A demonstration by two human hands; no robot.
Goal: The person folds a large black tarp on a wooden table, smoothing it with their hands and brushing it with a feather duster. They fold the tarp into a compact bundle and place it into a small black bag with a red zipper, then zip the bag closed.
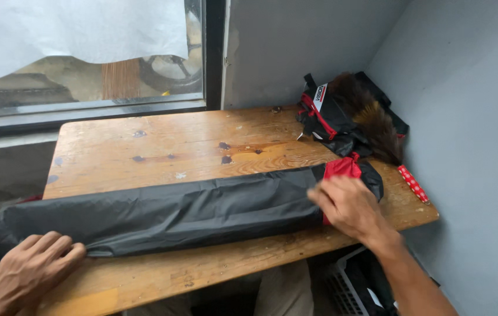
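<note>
A long roll of black fabric (173, 213) lies across the wooden table (161, 146), from the near left corner to the right side. A red fabric end (342, 168) shows at its right tip. My left hand (23, 272) presses flat on the roll's left end at the table's near edge, fingers together. My right hand (348, 205) rests palm down on the roll's right end, just below the red fabric. Neither hand closes around the roll.
A black and red bag (325, 120) with a brown feather duster (372, 117) lies at the table's far right corner, against the grey wall. A red dotted handle (414, 184) sticks out near the right edge. A window is behind the table; a white crate (348, 289) sits below.
</note>
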